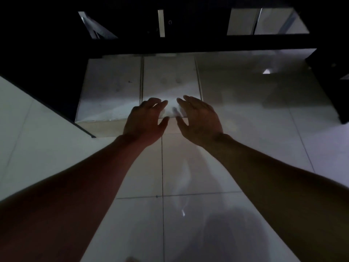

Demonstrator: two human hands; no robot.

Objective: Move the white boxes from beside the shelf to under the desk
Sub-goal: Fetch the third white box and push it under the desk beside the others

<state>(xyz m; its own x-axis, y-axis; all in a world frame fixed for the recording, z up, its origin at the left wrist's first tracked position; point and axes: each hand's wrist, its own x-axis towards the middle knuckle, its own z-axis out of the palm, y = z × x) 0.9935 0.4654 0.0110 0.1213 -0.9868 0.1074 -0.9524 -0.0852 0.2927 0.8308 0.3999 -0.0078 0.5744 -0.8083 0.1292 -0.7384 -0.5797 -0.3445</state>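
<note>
Two white boxes stand side by side on the tiled floor, their far ends under a dark desk edge (188,49). The left box (111,91) is against a dark panel on its left. The right box (170,80) touches it. My left hand (146,122) and my right hand (198,121) rest at the near top edge of the right box, fingers spread over the top and thumbs over the front edge. Neither hand is closed around the box. The scene is dim.
White floor tiles (255,110) stretch to the right of the boxes under the desk. A dark furniture leg (332,87) stands at the far right. A dark panel (56,87) runs diagonally at the left.
</note>
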